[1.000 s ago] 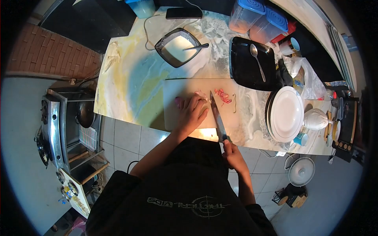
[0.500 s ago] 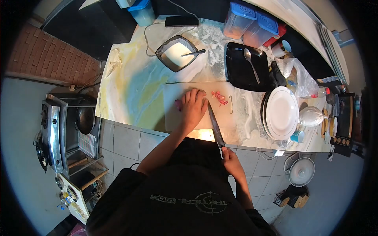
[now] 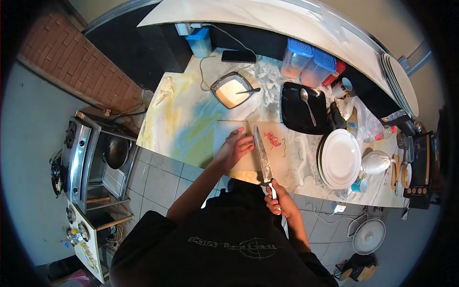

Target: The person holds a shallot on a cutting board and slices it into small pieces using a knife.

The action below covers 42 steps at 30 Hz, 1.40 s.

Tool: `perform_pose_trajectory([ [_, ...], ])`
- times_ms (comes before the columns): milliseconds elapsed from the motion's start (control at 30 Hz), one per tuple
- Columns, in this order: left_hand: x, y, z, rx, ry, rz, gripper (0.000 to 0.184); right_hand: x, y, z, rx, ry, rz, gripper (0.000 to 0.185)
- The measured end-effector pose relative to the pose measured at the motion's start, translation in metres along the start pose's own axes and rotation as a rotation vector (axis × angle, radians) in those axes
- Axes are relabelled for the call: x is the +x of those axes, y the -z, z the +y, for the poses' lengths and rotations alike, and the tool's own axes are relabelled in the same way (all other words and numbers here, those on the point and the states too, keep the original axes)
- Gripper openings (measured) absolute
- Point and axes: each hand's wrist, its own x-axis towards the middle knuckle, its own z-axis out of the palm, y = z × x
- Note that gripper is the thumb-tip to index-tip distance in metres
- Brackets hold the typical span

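Observation:
My right hand (image 3: 282,201) grips the handle of a long kitchen knife (image 3: 263,155), its blade pointing away from me across a pale cutting board (image 3: 281,161). To the blade's left is my left hand (image 3: 233,152), half turned over, fingers apart and close to the blade. I make out nothing held in it. On the board to the right of the blade lies a small heap of chopped reddish pieces (image 3: 272,139), with a thin curved strip (image 3: 284,147) beside it.
Beyond the board stands a square dark bowl (image 3: 215,93) of creamy batter with a spoon handle sticking out. A black tray (image 3: 292,115) with a spoon lies to its right, near stacked white plates (image 3: 340,160). Lidded containers (image 3: 315,64) line the back; a stove (image 3: 81,160) is at left.
My left hand has lifted and turned from lying flat on the board. The knife has turned to show more of its blade face. The purple piece seen beside my left hand no longer shows.

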Motion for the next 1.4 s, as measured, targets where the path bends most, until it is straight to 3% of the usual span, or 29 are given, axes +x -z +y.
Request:
perform_pose_trajectory([
  [133,0.002,0.003,0.001,0.053,-0.032,0.037,0.04,-0.007,0.003,-0.004,-0.092,-0.014,0.061,0.049],
  [267,0.004,0.024,-0.002,0.383,-0.234,0.093,0.041,-0.013,0.024,0.006,-0.131,-0.071,0.148,0.047],
  [367,-0.013,0.014,-0.001,0.533,-0.384,0.17,0.036,-0.015,0.043,0.007,-0.397,0.054,0.242,0.046],
  [467,-0.036,0.036,-0.015,0.67,-0.395,0.217,0.034,-0.002,0.077,0.024,-0.834,0.391,0.329,0.043],
  [567,-0.06,0.048,-0.03,0.836,-0.525,0.272,0.023,0.004,0.08,0.007,-1.108,0.53,0.327,0.042],
  [667,-0.085,0.042,-0.047,0.713,-0.758,0.368,0.009,0.01,0.064,-0.017,-1.088,0.731,0.225,0.04],
  [700,-0.094,0.046,-0.047,0.709,-0.763,0.399,0.009,0.02,0.069,-0.02,-1.181,0.691,0.268,0.038],
  [767,-0.11,0.052,-0.039,1.018,-0.536,0.601,0.019,0.038,0.074,-0.026,-1.277,0.673,0.271,0.038],
  [800,-0.105,0.069,-0.044,1.093,-0.827,0.542,0.029,0.035,0.065,-0.035,-1.268,0.664,0.238,0.036],
  [900,-0.111,0.062,-0.036,1.004,-0.648,0.604,0.042,0.027,0.048,-0.052,-1.218,0.651,0.185,0.034],
  [933,-0.106,0.073,-0.035,1.013,-0.6,0.576,0.024,0.027,0.045,-0.054,-1.187,0.662,0.182,0.034],
  [1000,-0.089,0.069,-0.041,1.063,-0.69,0.603,0.019,0.028,0.045,-0.057,-1.154,0.67,0.191,0.033],
  [1033,-0.081,0.065,-0.045,1.114,-0.782,0.639,0.028,0.029,0.047,-0.057,-1.185,0.641,0.207,0.032],
  [1067,-0.07,0.068,-0.045,1.27,-0.826,0.634,0.05,0.029,0.05,-0.057,-1.216,0.612,0.223,0.031],
  [1167,-0.051,0.053,-0.033,1.531,-0.977,0.504,0.048,0.034,0.071,-0.042,-1.208,0.638,0.27,0.03],
  [1300,-0.03,0.042,-0.026,1.585,-0.864,0.445,0.04,0.034,0.078,-0.022,-1.091,0.764,0.294,0.032],
  [1400,-0.011,0.045,-0.034,1.568,-0.899,0.522,0.037,0.016,0.056,-0.031,-1.151,0.469,0.421,0.037],
])
